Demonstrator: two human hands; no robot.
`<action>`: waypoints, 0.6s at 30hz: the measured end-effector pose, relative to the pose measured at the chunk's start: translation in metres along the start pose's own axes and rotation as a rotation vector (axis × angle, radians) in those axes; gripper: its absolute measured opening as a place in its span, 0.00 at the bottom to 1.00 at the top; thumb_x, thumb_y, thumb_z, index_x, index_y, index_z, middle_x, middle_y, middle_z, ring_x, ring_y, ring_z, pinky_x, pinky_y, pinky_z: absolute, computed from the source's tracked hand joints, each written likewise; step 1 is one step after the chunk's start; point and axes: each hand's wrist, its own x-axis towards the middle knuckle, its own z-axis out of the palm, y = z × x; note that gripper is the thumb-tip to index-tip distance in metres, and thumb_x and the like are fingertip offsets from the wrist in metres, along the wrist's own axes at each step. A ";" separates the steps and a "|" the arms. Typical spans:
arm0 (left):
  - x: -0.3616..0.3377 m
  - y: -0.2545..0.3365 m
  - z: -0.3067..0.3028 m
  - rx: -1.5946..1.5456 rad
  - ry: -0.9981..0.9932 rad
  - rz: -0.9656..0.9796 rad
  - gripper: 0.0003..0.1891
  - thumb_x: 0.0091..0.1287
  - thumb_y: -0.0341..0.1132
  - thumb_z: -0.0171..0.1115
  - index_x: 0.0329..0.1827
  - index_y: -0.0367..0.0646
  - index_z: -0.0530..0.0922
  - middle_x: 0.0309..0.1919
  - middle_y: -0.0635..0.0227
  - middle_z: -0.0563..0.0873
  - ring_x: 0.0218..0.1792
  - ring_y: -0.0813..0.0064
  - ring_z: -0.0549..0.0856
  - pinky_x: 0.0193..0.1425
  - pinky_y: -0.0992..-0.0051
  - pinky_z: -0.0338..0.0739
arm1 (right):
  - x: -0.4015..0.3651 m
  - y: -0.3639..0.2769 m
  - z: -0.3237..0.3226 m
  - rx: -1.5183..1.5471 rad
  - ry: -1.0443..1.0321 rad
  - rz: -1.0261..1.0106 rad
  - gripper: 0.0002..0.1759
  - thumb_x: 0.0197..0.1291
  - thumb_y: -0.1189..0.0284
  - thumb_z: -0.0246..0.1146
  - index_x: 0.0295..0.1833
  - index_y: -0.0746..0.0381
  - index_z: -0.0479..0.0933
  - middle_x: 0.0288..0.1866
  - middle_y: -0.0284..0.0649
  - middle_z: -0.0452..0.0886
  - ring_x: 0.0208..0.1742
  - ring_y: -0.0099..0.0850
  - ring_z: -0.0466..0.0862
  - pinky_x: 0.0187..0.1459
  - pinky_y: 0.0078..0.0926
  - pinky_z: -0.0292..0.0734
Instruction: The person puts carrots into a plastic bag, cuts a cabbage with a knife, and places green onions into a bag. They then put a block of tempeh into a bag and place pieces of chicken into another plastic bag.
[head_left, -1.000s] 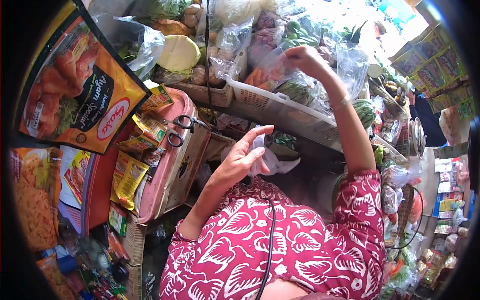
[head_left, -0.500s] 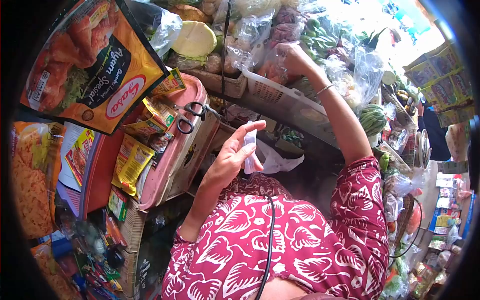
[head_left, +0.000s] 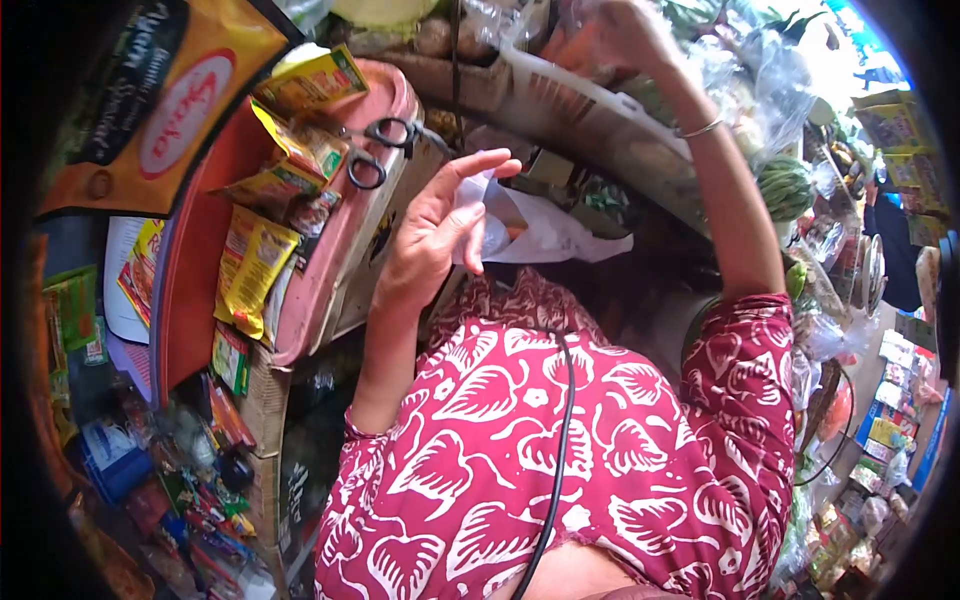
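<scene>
Looking down over a red blouse with a white leaf pattern [head_left: 560, 470] at a crowded market stall. The left hand [head_left: 435, 230] is raised with the index finger stretched out. Its grip is a loose pinch on a thin white plastic bag [head_left: 545, 232], which hangs crumpled just right of the palm. The right hand [head_left: 625, 35] reaches far up into a white slatted plastic basket [head_left: 560, 95], fingers curled among clear bags of orange vegetables [head_left: 580, 45]. Whether its grip has closed on one cannot be told. Left of the raised hand, black-handled scissors [head_left: 385, 140] and yellow seasoning sachets [head_left: 255, 275] lie on a pink plastic tray [head_left: 340, 260]. A large orange seasoning packet [head_left: 160, 90] hangs above. Packaged goods crowd the edges.
</scene>
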 end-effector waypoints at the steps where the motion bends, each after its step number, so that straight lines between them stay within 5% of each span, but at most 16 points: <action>1: -0.004 0.001 -0.003 -0.026 -0.018 -0.010 0.23 0.62 0.22 0.42 0.62 0.39 0.63 0.59 0.58 0.71 0.18 0.92 0.69 0.25 0.89 0.72 | -0.003 0.009 0.006 0.349 0.351 -0.183 0.06 0.45 0.76 0.60 0.32 0.62 0.80 0.37 0.49 0.78 0.41 0.42 0.79 0.43 0.33 0.73; 4: -0.008 0.002 -0.001 -0.036 0.017 -0.010 0.23 0.62 0.22 0.42 0.63 0.38 0.63 0.59 0.58 0.71 0.18 0.91 0.69 0.25 0.89 0.72 | -0.018 0.011 -0.034 0.282 0.281 -0.119 0.07 0.45 0.76 0.61 0.33 0.64 0.79 0.30 0.45 0.79 0.31 0.37 0.80 0.33 0.31 0.74; 5: -0.006 0.002 0.002 0.011 0.025 -0.004 0.25 0.61 0.24 0.43 0.65 0.38 0.59 0.61 0.53 0.67 0.17 0.90 0.67 0.25 0.87 0.73 | -0.034 -0.004 -0.061 0.422 0.283 0.067 0.07 0.46 0.76 0.62 0.34 0.64 0.79 0.27 0.43 0.79 0.29 0.31 0.80 0.31 0.28 0.74; 7: 0.000 0.003 0.007 0.016 0.029 0.001 0.26 0.61 0.24 0.43 0.65 0.38 0.58 0.62 0.53 0.66 0.18 0.89 0.67 0.25 0.87 0.73 | -0.059 -0.020 -0.094 0.321 0.538 0.122 0.06 0.47 0.79 0.62 0.34 0.65 0.79 0.25 0.40 0.80 0.28 0.23 0.79 0.30 0.19 0.73; 8: 0.002 0.003 0.008 0.018 0.036 -0.002 0.27 0.61 0.24 0.43 0.66 0.38 0.57 0.62 0.53 0.65 0.18 0.89 0.67 0.26 0.86 0.74 | -0.072 0.005 -0.101 0.421 0.524 -0.086 0.06 0.51 0.79 0.61 0.36 0.66 0.79 0.29 0.37 0.82 0.30 0.21 0.79 0.31 0.18 0.73; 10: 0.012 0.003 0.013 0.002 -0.036 -0.034 0.30 0.61 0.23 0.44 0.68 0.41 0.53 0.64 0.54 0.62 0.20 0.88 0.68 0.28 0.85 0.76 | -0.111 0.001 -0.122 0.570 0.351 0.256 0.07 0.56 0.77 0.59 0.40 0.67 0.79 0.35 0.32 0.81 0.38 0.18 0.78 0.46 0.17 0.73; 11: 0.018 0.002 0.020 -0.018 -0.041 -0.037 0.31 0.60 0.23 0.44 0.69 0.42 0.52 0.65 0.54 0.60 0.21 0.87 0.69 0.30 0.84 0.76 | -0.128 -0.002 -0.111 0.903 0.303 0.185 0.10 0.50 0.75 0.65 0.40 0.61 0.80 0.30 0.36 0.82 0.31 0.23 0.81 0.33 0.20 0.76; 12: 0.023 0.000 0.028 -0.041 -0.058 -0.046 0.32 0.60 0.22 0.45 0.70 0.43 0.50 0.66 0.54 0.59 0.23 0.86 0.70 0.31 0.83 0.77 | -0.143 -0.013 -0.101 1.107 0.177 0.107 0.06 0.50 0.78 0.65 0.36 0.63 0.80 0.32 0.31 0.81 0.33 0.19 0.79 0.35 0.17 0.76; 13: 0.029 -0.001 0.033 -0.038 -0.129 -0.065 0.34 0.60 0.22 0.45 0.71 0.44 0.48 0.66 0.55 0.57 0.25 0.85 0.72 0.34 0.80 0.79 | -0.158 -0.026 -0.091 0.870 0.114 0.100 0.07 0.47 0.80 0.67 0.34 0.63 0.80 0.30 0.33 0.81 0.31 0.20 0.79 0.34 0.17 0.75; 18: 0.039 -0.005 0.081 -0.025 -0.389 -0.193 0.35 0.59 0.23 0.46 0.71 0.42 0.46 0.69 0.55 0.52 0.31 0.80 0.77 0.42 0.73 0.81 | -0.213 -0.087 -0.007 1.229 0.097 0.318 0.06 0.45 0.81 0.63 0.33 0.66 0.80 0.27 0.41 0.81 0.27 0.27 0.82 0.32 0.21 0.76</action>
